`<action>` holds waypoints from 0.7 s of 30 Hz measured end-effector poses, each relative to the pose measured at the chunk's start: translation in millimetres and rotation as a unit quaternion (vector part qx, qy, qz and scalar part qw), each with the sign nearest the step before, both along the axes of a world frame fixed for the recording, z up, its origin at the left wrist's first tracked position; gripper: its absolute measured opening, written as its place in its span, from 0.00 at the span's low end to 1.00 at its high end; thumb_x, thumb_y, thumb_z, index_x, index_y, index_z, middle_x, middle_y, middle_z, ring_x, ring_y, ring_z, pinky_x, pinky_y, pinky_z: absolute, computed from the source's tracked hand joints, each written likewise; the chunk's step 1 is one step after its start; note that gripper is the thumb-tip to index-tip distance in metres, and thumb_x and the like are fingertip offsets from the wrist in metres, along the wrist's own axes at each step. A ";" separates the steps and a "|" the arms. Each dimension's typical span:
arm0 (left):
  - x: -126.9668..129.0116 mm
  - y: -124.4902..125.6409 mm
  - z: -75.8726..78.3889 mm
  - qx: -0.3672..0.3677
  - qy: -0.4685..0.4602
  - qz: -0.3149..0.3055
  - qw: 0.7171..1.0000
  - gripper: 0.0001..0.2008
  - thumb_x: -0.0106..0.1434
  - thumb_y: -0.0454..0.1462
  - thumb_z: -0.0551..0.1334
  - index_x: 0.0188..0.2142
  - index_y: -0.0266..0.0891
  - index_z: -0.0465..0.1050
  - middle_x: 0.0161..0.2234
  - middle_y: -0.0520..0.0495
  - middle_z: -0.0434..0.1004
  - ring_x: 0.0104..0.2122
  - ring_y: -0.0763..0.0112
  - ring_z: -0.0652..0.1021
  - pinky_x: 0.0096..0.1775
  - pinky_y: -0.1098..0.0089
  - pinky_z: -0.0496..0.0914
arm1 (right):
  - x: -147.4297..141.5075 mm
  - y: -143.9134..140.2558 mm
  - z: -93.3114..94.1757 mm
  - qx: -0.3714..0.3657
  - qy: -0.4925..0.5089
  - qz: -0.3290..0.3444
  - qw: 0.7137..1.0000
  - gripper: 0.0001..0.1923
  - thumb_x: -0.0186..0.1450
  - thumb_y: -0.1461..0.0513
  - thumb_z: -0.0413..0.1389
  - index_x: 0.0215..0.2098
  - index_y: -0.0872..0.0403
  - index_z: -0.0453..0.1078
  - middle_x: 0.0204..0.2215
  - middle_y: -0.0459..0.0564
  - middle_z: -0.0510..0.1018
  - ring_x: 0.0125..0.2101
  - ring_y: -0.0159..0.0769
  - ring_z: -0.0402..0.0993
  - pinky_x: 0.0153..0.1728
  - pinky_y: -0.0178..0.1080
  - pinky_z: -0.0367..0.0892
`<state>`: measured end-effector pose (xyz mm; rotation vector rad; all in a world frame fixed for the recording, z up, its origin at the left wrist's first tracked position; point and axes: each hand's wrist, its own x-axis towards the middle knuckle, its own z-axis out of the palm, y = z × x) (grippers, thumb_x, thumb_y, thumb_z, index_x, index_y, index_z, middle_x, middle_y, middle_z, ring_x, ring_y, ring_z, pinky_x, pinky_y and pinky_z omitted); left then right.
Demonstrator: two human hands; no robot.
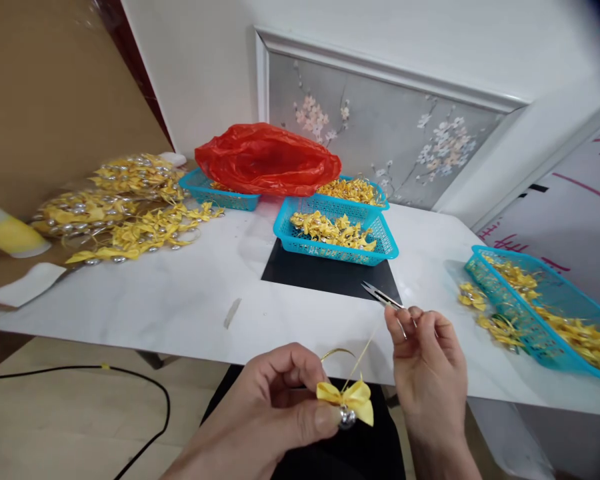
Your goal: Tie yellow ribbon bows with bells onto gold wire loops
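Note:
Between the thumb and fingers of my left hand (285,400) is a yellow ribbon bow (353,398) with a small silver bell (347,418) at its centre. A thin gold cord (361,357) runs up from the bow toward my right hand (427,367), and a second cord end curves above my left fingers. My right hand is closed around thread snips (377,293), their blades pointing up and left over the black sheet's front edge. Its thumb and fingers are pinched together near the cord's upper end; whether they grip the cord is unclear.
Blue baskets (285,241) of yellow bows stand at the back; a red plastic bag (260,163) lies over some. Another blue basket (545,267) is at right, with loose bows (500,327) beside it. Bundled bows (145,230) pile up at left. A black sheet (310,277) lies mid-table.

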<state>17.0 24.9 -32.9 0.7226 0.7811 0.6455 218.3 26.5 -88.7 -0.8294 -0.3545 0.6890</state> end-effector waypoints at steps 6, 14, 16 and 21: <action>1.0 -2.1 -3.5 -0.012 0.011 0.012 1.000 0.11 0.49 0.33 0.75 0.29 0.42 0.76 0.28 0.56 0.76 0.28 0.76 0.70 0.32 0.78 0.65 | -2.2 1.0 -4.2 -0.012 -0.050 0.014 0.999 0.12 0.61 0.57 0.66 0.31 0.53 0.68 0.29 0.39 0.73 0.33 0.25 0.73 0.48 0.40 0.75; 1.2 -1.1 0.1 -0.020 0.004 0.034 0.999 0.10 0.55 0.41 0.74 0.31 0.40 0.78 0.28 0.53 0.75 0.29 0.76 0.71 0.31 0.80 0.69 | -9.8 -10.7 -4.5 -0.076 -0.079 0.148 0.983 0.11 0.64 0.58 0.64 0.41 0.45 0.66 0.26 0.36 0.67 0.18 0.20 0.57 0.19 0.24 0.61; 1.7 -0.6 2.3 -0.011 -0.008 0.034 0.999 0.10 0.56 0.41 0.74 0.28 0.38 0.77 0.27 0.53 0.73 0.28 0.77 0.70 0.31 0.80 0.69 | -11.6 -20.6 -1.9 -0.089 -0.094 0.182 0.975 0.08 0.66 0.57 0.62 0.38 0.48 0.67 0.26 0.38 0.66 0.19 0.20 0.57 0.18 0.25 0.58; 3.1 0.6 2.7 -0.002 0.005 0.062 0.998 0.12 0.56 0.42 0.73 0.27 0.37 0.77 0.28 0.52 0.73 0.31 0.74 0.72 0.36 0.78 0.71 | -15.3 -47.1 13.3 -0.110 -0.210 0.349 0.907 0.08 0.72 0.56 0.53 0.43 0.50 0.71 0.30 0.43 0.67 0.22 0.22 0.65 0.25 0.30 0.62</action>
